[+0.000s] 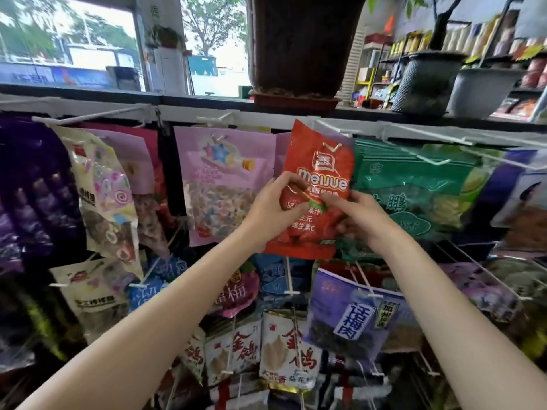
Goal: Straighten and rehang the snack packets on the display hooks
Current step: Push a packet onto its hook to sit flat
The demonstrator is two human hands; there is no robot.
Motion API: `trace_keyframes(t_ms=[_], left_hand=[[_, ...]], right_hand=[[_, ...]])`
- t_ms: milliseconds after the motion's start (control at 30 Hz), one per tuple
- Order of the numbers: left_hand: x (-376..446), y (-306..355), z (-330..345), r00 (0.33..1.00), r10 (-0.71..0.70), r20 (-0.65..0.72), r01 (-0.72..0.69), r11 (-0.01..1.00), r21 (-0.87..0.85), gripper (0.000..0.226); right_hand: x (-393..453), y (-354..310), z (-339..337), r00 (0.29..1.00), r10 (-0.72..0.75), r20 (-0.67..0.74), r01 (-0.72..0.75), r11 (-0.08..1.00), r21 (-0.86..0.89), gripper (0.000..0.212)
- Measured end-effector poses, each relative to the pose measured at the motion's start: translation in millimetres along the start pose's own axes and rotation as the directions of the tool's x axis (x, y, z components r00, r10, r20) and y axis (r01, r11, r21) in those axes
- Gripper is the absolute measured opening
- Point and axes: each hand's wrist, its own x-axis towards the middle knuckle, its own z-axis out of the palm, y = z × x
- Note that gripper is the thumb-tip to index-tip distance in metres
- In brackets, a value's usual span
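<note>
Between pink packet [223, 184] and green packets [414, 184] — both hands' fingers [291, 184] clamp the red packet [318, 173].

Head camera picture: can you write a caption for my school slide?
Both hands, left hand and right hand, grip a tilted red snack packet by a white display hook.

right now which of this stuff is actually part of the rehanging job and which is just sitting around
Part of the job:
- red packet, gripped by the left hand and right hand
- white hook at its top edge
- pink packet and green packets hanging either side

Just sitting around:
- brown planter on the ledge
- grey pot
- shop shelves behind
</note>
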Motion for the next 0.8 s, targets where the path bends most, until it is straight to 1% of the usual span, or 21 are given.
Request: trace_keyframes(t_ms=[67, 100, 200, 233, 267, 300, 333, 367, 400, 467, 533, 567, 600, 633, 667, 733, 800], left_hand=[[-3, 10, -8, 0.997, 0.059, 0.053, -0.055, 0.996, -0.074, 0.033], [-5, 16, -13, 0.992, 0.098, 0.075, -0.092, 0.993, -0.079, 0.033], [-21, 27, -34, 0.965, 0.237, 0.112, -0.238, 0.971, 0.000, 0.029], [-28, 28, -45, 0.959, 0.255, 0.126, -0.258, 0.966, 0.013, 0.029], [-35, 28, -57, 0.960, 0.242, 0.138, -0.245, 0.970, 0.001, 0.029], [-42, 27, -71, 0.971, 0.190, 0.147, -0.186, 0.982, -0.042, 0.030], [-45, 27, -85, 0.980, 0.118, 0.157, -0.102, 0.989, -0.110, 0.030], [-47, 27, -101, 0.984, 0.051, 0.169, -0.021, 0.985, -0.170, 0.031], [-49, 25, -116, 0.985, -0.004, 0.173, 0.039, 0.979, -0.200, 0.032], [-52, 20, -148, 0.978, -0.067, 0.196, 0.104, 0.977, -0.187, 0.034], [-63, 14, -176, 0.969, -0.113, 0.218, 0.149, 0.976, -0.157, 0.038], [-70, 10, -189, 0.968, -0.126, 0.216, 0.162, 0.975, -0.155, 0.040], [-76, 6, -201, 0.971, -0.131, 0.199, 0.164, 0.973, -0.161, 0.040], [-83, 4, -210, 0.977, -0.133, 0.165, 0.161, 0.972, -0.173, 0.039], [-89, 1, -219, 0.984, -0.141, 0.107, 0.160, 0.968, -0.196, 0.038], [-97, -2, -236, 0.985, -0.164, -0.051, 0.146, 0.956, -0.253, 0.034], [-106, -5, -255, 0.978, -0.149, -0.147, 0.110, 0.963, -0.247, 0.035]], right_hand=[[-14, -6, -6, 1.000, 0.001, 0.016, -0.002, 0.997, 0.077, 0.028], [-23, -9, -6, 0.999, 0.010, 0.045, -0.015, 0.995, 0.102, 0.026], [-43, -8, 4, 0.988, 0.059, 0.140, -0.079, 0.987, 0.141, 0.028], [-50, -7, 11, 0.985, 0.067, 0.160, -0.094, 0.981, 0.170, 0.026], [-57, -7, 19, 0.983, 0.062, 0.173, -0.100, 0.971, 0.216, 0.022], [-62, -8, 28, 0.984, 0.038, 0.176, -0.089, 0.954, 0.288, 0.020], [-66, -13, 38, 0.988, 0.015, 0.152, -0.070, 0.927, 0.368, 0.023], [-68, -17, 50, 0.996, -0.012, 0.093, -0.031, 0.893, 0.448, 0.028], [-70, -22, 61, 0.999, -0.038, 0.017, 0.025, 0.865, 0.501, 0.026], [-76, -37, 84, 0.979, -0.068, -0.194, 0.171, 0.796, 0.581, 0.010], [-83, -48, 109, 0.930, -0.108, -0.352, 0.318, 0.716, 0.621, 0.021], [-88, -53, 124, 0.899, -0.143, -0.415, 0.387, 0.705, 0.595, 0.023], [-95, -57, 141, 0.859, -0.194, -0.474, 0.453, 0.720, 0.526, 0.022], [-103, -62, 159, 0.816, -0.256, -0.518, 0.501, 0.761, 0.413, 0.023], [-110, -65, 177, 0.783, -0.313, -0.538, 0.511, 0.816, 0.270, 0.023], [-131, -74, 214, 0.759, -0.419, -0.499, 0.487, 0.873, 0.007, 0.007], [-148, -81, 245, 0.737, -0.543, -0.403, 0.495, 0.839, -0.225, 0.016]])
